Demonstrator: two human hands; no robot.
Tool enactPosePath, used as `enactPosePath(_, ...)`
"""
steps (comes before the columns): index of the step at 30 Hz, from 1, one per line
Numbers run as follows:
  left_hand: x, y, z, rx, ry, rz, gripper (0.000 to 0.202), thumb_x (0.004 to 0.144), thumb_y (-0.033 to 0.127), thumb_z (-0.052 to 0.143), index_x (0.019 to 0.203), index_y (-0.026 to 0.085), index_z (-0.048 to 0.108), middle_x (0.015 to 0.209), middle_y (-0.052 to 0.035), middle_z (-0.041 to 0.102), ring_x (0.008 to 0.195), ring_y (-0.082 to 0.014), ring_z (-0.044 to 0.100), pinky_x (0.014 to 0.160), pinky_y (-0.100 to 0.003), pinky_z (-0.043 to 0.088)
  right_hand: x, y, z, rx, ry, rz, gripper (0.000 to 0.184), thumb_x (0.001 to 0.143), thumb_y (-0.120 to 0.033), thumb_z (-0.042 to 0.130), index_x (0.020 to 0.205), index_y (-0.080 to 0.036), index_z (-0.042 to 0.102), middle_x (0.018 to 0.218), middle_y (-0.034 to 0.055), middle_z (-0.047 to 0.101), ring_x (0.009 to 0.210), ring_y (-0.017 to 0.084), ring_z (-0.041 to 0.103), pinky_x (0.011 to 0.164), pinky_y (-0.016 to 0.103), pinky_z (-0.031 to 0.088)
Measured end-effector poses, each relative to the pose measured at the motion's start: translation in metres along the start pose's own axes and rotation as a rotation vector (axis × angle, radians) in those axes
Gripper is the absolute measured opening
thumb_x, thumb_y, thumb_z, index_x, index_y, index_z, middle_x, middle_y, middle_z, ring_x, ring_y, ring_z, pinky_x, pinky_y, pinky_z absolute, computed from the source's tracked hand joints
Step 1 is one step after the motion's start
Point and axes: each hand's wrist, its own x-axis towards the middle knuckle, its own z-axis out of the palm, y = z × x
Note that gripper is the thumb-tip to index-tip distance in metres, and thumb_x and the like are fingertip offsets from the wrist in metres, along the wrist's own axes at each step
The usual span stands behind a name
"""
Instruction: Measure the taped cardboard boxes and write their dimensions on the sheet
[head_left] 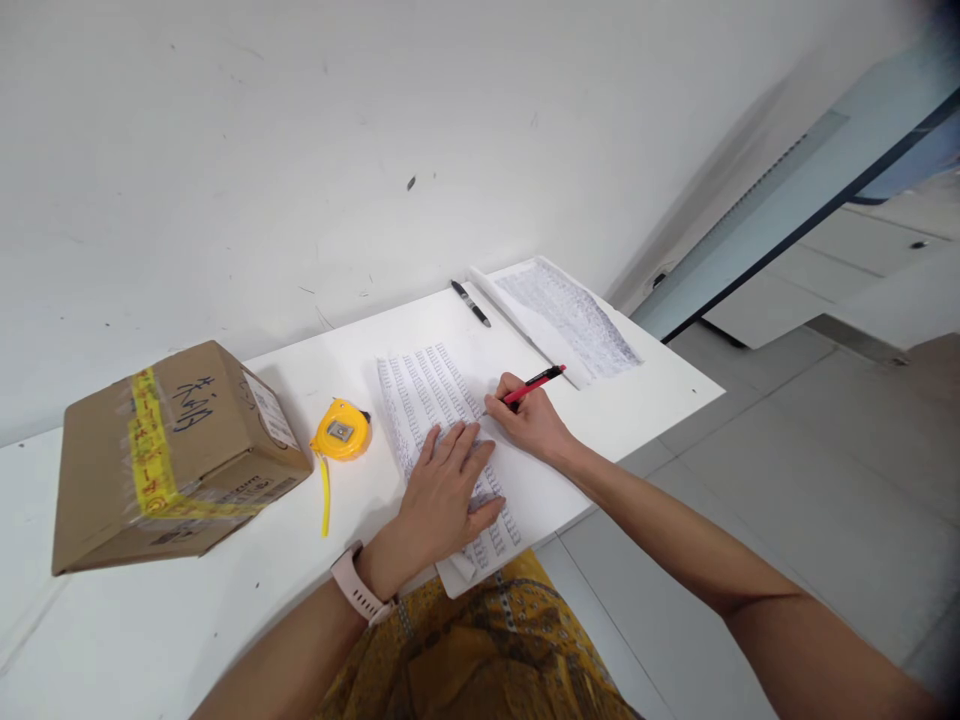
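Note:
My right hand [531,420] grips a red and black pen [531,384], its lower end at the right edge of the writing on a sheet of paper [412,385]. That sheet is covered in columns of small handwritten marks, and its near edge reaches past the table's front. Across the middle of the page my left hand [448,495] lies flat, fingers spread, with a pale pink band on the wrist. To the left of the paper sits a yellow tape measure [343,430] with a short length of its tape drawn out.
A taped cardboard box [187,450] stands on the white table [315,580] at the left. A black pen [471,304] lies near the wall. Behind my right hand is an open notebook [574,320] with dense writing. The wall [300,150] borders the table's far side.

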Motion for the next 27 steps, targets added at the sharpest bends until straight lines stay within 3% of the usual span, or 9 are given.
enactPosePath(6,-0.002,0.000,0.003,-0.012,0.060,0.023,0.057,0.087,0.043,0.064,0.134,0.012,0.054,0.148,-0.0189,0.050,0.138,-0.0366,0.043,0.117,-0.058,0.028,0.001,-0.001,0.001,0.031,0.116,-0.047,0.024,0.091,-0.035,0.054,0.073,-0.023,0.045,0.063,-0.0039,0.044,0.056,0.013,0.040,0.054,0.028,0.032)
enactPosePath(8,-0.003,0.000,0.003,-0.024,0.173,0.011,0.049,0.088,0.037,0.063,0.129,0.012,0.056,0.141,-0.0183,0.055,0.134,-0.0346,0.047,0.114,-0.055,0.034,0.000,-0.001,0.001,-0.011,0.158,-0.130,0.016,0.093,-0.035,0.052,0.083,-0.023,0.053,0.076,0.0001,0.054,0.067,0.016,0.049,0.062,0.030,0.039)
enactPosePath(10,-0.004,-0.004,-0.001,0.000,0.363,-0.054,0.036,0.090,0.029,0.058,0.122,0.014,0.059,0.132,-0.0167,0.061,0.128,-0.0319,0.051,0.110,-0.052,0.040,0.000,0.001,0.000,-0.122,0.171,-0.246,0.013,0.094,-0.030,0.048,0.095,-0.023,0.058,0.090,0.0050,0.059,0.084,0.020,0.054,0.073,0.034,0.043)
enactPosePath(12,-0.005,-0.012,-0.008,0.082,0.542,-0.166,0.028,0.091,0.022,0.054,0.117,0.015,0.060,0.127,-0.0158,0.063,0.124,-0.0314,0.052,0.107,-0.052,0.041,-0.001,0.005,0.000,-0.277,0.132,-0.341,0.019,0.091,-0.021,0.046,0.103,-0.022,0.061,0.098,0.0084,0.059,0.092,0.024,0.053,0.078,0.037,0.043)
enactPosePath(14,-0.008,-0.024,-0.019,0.196,0.617,-0.314,0.028,0.089,0.019,0.055,0.116,0.014,0.061,0.130,-0.0180,0.060,0.127,-0.0349,0.049,0.107,-0.055,0.040,0.000,0.011,0.002,-0.430,0.087,-0.366,0.031,0.086,-0.012,0.044,0.110,-0.021,0.061,0.099,0.0105,0.059,0.091,0.026,0.051,0.076,0.039,0.043)
enactPosePath(17,-0.016,-0.044,-0.031,0.311,0.605,-0.589,0.040,0.083,0.019,0.061,0.121,0.009,0.058,0.140,-0.0244,0.051,0.134,-0.0418,0.042,0.107,-0.060,0.037,0.003,0.018,0.008,-0.543,0.092,-0.328,0.047,0.081,-0.003,0.038,0.119,-0.019,0.060,0.097,0.0117,0.061,0.091,0.028,0.051,0.077,0.041,0.043)
enactPosePath(20,-0.025,-0.060,-0.036,0.277,0.533,-0.761,0.052,0.081,0.021,0.061,0.131,0.009,0.050,0.135,-0.0259,0.054,0.124,-0.0410,0.053,0.100,-0.059,0.043,0.006,0.024,0.012,-0.543,0.107,-0.317,0.048,0.082,-0.003,0.036,0.122,-0.017,0.059,0.098,0.0120,0.063,0.092,0.028,0.052,0.079,0.041,0.044)
enactPosePath(23,-0.031,-0.063,-0.039,0.174,0.457,-0.844,0.064,0.081,0.024,0.062,0.140,0.008,0.041,0.115,-0.0219,0.065,0.108,-0.0382,0.062,0.088,-0.054,0.050,0.005,0.026,0.012,-0.525,0.128,-0.319,0.039,0.087,-0.010,0.037,0.116,-0.019,0.062,0.098,0.0123,0.064,0.093,0.029,0.054,0.079,0.042,0.045)
enactPosePath(27,-0.042,-0.037,-0.051,-0.111,0.617,-0.752,0.081,0.078,0.032,0.069,0.146,0.012,0.030,0.110,-0.0156,0.065,0.103,-0.0314,0.063,0.087,-0.047,0.051,-0.003,0.009,0.009,-0.431,0.242,-0.356,0.035,0.092,-0.019,0.037,0.114,-0.019,0.064,0.101,0.0148,0.065,0.097,0.031,0.056,0.082,0.046,0.046)
